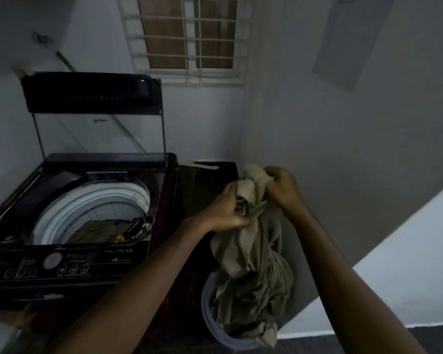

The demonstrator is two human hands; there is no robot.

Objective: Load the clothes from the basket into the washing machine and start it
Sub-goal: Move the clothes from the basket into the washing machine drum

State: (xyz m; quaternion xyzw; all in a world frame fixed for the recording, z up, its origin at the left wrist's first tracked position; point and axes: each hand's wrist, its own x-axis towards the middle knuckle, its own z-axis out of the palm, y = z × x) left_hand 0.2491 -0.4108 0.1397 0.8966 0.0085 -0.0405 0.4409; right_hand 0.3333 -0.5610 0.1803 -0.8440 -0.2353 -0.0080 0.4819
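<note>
While the left hand (225, 210) and right hand (281, 186) each clutched a beige garment (251, 251) trailing into the grey basket (205, 311), I saw olive clothes (95, 229) in the washer drum (87, 200).

Dark maroon-black glossy top-loading washing machine (168, 195), white dotted-hole drum (95, 203) inside it. Olive-brown clothes (95, 232) within, flecked blue and yellow. Right of the machine: plain beige crumpled garment (251, 251), pale grey round plastic basket (207, 312). Behind it, white barred window grille (187, 39).

Up top, a white-barred window with brown panes (187, 39) sits in the pale wall. A thin green line (64, 61) slants down at left. A pale grey rectangular sheet (353, 39) hangs flat on the right wall.
</note>
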